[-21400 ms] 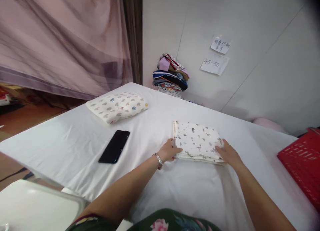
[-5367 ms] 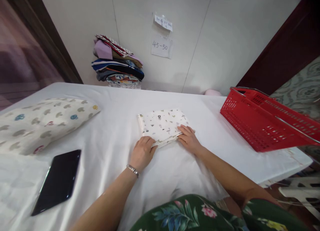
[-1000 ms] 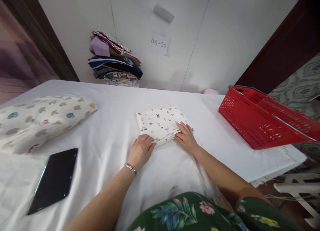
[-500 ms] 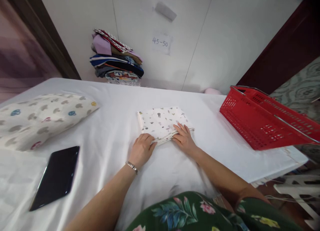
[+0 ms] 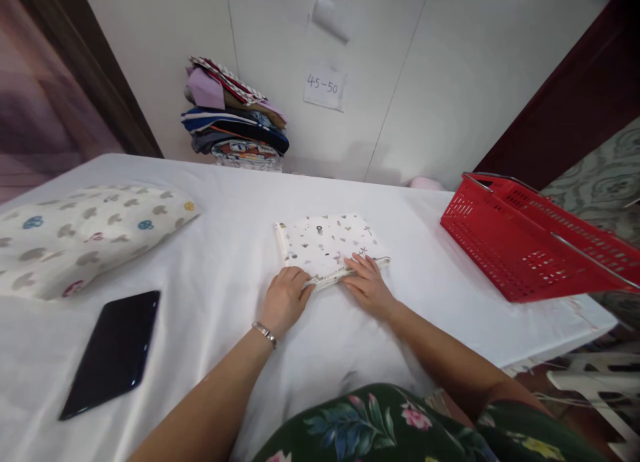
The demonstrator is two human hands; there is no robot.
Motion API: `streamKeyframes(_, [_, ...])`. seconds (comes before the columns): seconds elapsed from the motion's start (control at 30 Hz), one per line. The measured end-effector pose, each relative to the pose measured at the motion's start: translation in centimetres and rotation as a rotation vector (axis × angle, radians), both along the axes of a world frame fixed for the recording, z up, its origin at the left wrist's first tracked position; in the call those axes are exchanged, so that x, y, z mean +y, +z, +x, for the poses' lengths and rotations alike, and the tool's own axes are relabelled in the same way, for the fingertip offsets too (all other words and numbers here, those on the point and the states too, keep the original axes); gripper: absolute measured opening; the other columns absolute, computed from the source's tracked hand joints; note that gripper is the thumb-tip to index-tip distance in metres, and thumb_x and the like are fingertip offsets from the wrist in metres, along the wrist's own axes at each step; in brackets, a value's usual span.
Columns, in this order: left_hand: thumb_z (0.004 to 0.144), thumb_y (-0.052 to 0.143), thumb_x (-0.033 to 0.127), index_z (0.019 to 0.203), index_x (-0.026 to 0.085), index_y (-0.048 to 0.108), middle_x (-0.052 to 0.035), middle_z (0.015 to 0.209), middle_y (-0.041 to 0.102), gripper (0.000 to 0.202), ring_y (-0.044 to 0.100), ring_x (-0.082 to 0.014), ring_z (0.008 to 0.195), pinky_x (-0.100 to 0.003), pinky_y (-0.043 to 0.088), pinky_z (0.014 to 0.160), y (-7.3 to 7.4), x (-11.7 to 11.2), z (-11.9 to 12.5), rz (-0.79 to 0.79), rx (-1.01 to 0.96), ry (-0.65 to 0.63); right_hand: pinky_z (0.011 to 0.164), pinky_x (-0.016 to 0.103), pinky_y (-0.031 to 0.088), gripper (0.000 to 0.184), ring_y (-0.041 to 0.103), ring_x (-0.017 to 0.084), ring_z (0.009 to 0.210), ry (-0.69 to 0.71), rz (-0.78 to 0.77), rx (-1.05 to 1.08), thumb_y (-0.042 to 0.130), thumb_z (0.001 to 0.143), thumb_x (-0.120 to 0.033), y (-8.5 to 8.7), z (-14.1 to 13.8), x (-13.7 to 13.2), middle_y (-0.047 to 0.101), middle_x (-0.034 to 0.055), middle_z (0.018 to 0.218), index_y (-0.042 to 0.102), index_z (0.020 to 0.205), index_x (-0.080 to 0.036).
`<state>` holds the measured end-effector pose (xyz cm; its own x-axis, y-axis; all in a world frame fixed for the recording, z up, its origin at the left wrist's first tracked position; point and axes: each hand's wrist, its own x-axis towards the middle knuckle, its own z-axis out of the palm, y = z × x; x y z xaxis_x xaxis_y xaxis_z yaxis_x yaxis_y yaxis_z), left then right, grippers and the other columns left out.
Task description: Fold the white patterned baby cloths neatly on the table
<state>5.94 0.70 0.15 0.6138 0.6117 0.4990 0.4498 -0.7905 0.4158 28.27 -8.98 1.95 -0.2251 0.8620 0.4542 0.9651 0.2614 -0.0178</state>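
A folded white cloth (image 5: 333, 239) with small grey, green and pink prints lies on the white-covered table in front of me. Its layered near edge faces my body. My left hand (image 5: 286, 295), with a silver bracelet at the wrist, is closed on the near left corner, the thumb along the fold. Across the near edge toward the right rests my right hand (image 5: 369, 287), its fingers stretched out on top of the cloth. What lies under the right palm is hidden.
To the left are a white cloth with mushroom prints (image 5: 95, 239) and a dark, shiny flat tablet-like object (image 5: 113, 352). A red plastic basket (image 5: 530, 242) stands at the right table edge. Folded fabrics (image 5: 235, 119) are stacked by the wall, near a paper sign (image 5: 324, 87).
My right hand has slid slightly left and nearer along the cloth's edge, uncovering a pink print. My left hand keeps its place at the corner.
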Motion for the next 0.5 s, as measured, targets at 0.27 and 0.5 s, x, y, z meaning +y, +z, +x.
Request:
streamKeyframes(0.27, [0.084,0.048,0.026,0.087,0.019,0.055,-0.0056,0.091,0.057,0.011,0.049,-0.0196,0.089,-0.034,0.043,0.076,-0.1,0.0,0.0,-0.008,-0.014,-0.004,0.106,0.049,0.021,0.044,0.028,0.021,0.13,0.001,-0.147,-0.054,0.038,0.089,-0.023,-0.2,3.3,-1.9,0.039,0.0076,0.138,0.038,0.133,-0.022])
streamKeyframes(0.5, [0.085,0.046,0.026,0.089,0.018,0.056,-0.0058,0.093,0.057,0.013,0.05,-0.0195,0.09,-0.034,0.043,0.077,-0.2,0.0,-0.1,-0.001,-0.005,0.003,0.107,0.047,0.017,0.041,0.018,0.02,0.134,-0.264,0.038,0.035,0.032,0.092,-0.03,1.8,5.1,-1.1,0.033,0.0075,0.141,0.041,0.131,-0.02])
